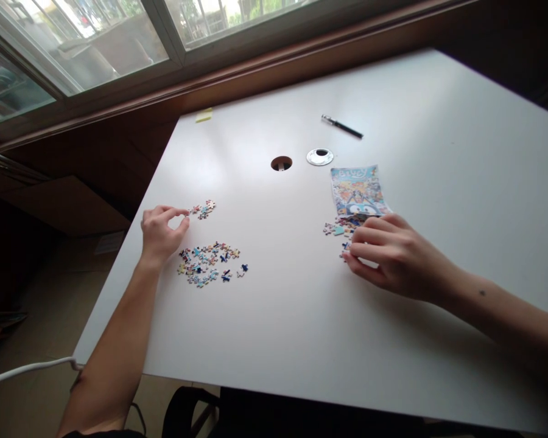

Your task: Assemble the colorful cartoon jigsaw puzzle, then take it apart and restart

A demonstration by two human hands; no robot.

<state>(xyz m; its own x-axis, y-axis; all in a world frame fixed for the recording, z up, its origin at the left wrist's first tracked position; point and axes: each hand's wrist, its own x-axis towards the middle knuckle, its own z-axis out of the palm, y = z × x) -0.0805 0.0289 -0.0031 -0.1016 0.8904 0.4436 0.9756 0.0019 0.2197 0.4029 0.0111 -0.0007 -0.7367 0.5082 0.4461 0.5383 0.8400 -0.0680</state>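
- Nearest us, the white counter [278, 340] is bare along its front edge. Both forearms reach in over it, which leaves the hands free to work further in. A white cable [27, 367] hangs below its left corner.
- The loose heap [210, 266] of small puzzle pieces lies spread in one layer just right of the left wrist. We judge it is spread thin so that each piece shows its colour.
- The left hand [161, 234] is narrowed to a pinch, thumb and forefinger closed on a single piece [190, 212] at the near edge of the small cluster [204, 209]. We cannot tell whether that piece is lifted or resting on the counter.
- That cluster sits apart from the heap, beyond it, and looks like a set kept separate.
- The right hand [388, 258] lies low, fingers together and bent, their tips on the right-hand pieces [338, 229]. We cannot tell whether it grips one.
- The picture sheet [357, 190] lies face up, touching those pieces on their far side, probably so it can be read beside them.
- Further off are an open cable hole [281, 163] and its metal cap [320, 157], set just beside it.
- A pen [341, 126] and a yellow note [204, 115] lie well apart, out of the way, below the window [95, 48].
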